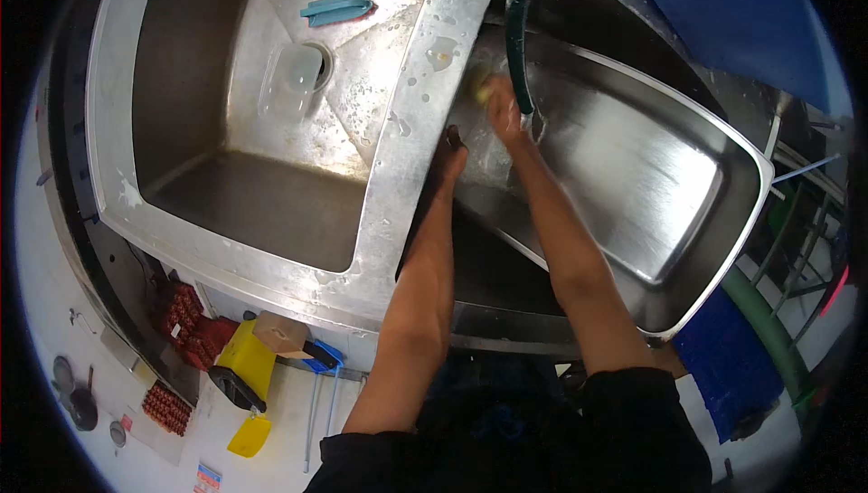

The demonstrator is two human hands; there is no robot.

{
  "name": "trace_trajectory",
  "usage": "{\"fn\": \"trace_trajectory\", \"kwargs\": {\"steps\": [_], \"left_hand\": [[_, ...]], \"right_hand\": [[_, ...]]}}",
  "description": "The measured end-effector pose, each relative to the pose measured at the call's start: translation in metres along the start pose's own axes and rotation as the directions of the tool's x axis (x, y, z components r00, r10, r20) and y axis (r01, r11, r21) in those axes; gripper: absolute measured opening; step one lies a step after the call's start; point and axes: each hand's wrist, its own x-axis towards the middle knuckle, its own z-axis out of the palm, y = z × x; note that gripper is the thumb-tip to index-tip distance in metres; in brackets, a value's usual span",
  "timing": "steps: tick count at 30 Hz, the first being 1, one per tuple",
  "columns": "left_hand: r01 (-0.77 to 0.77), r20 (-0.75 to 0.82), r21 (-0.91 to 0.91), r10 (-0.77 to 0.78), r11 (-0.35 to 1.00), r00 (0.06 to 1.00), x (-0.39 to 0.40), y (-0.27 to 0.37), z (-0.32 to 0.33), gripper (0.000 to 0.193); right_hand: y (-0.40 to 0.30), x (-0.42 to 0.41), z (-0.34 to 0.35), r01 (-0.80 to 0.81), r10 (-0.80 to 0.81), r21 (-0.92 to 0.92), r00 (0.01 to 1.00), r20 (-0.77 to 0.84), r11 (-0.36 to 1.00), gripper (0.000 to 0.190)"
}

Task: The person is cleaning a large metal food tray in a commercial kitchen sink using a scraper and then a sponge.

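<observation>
A deep stainless steel pan (630, 167) rests tilted over the right sink basin. My right hand (503, 110) is inside its far left end, closed on a yellowish sponge (483, 91) that is blurred. A dark green hose (519, 38) hangs down to my right wrist, and water runs from its end. My left hand (456, 154) is at the pan's left side beside the sink divider; its thumb shows, but its fingers are hidden, so its grip cannot be told.
The left sink basin (298, 215) holds a clear plastic container (288, 82) by the drain and a teal brush (339, 10). A wet metal divider (400, 126) separates the basins. A blue plastic sheet or board (739, 18) is at the upper right. A yellow bucket (247, 357) stands below left.
</observation>
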Motion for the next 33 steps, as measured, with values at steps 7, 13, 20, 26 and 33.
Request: {"fn": "trace_trajectory", "kwargs": {"steps": [7,13,20,26,33], "left_hand": [[-0.228,-0.369,0.128,0.26,0.965,0.892,0.019,-0.088,0.001,0.041],[0.062,-0.06,-0.067,-0.066,0.996,0.996,0.005,-0.028,0.022,0.052],[-0.169,-0.265,-0.107,0.136,0.98,0.955,0.018,-0.058,0.003,0.049],[-0.03,-0.114,0.049,0.035,0.998,0.993,0.01,-0.029,0.019,0.046],[-0.105,-0.268,-0.083,0.079,0.991,0.96,0.014,-0.046,0.028,0.043]], "right_hand": [[-0.096,0.004,0.017,-0.157,0.142,0.093,0.979,0.145,0.983,0.025],[-0.049,0.038,-0.001,-0.169,0.174,-0.043,0.97,0.17,0.985,0.025],[-0.07,0.052,0.017,0.029,-0.059,0.129,0.971,0.233,0.991,0.025],[-0.063,0.059,0.009,-0.451,0.512,0.378,0.856,-0.074,0.809,0.022],[-0.03,0.07,0.003,-0.48,0.479,0.28,0.874,0.079,0.831,0.017]]}}
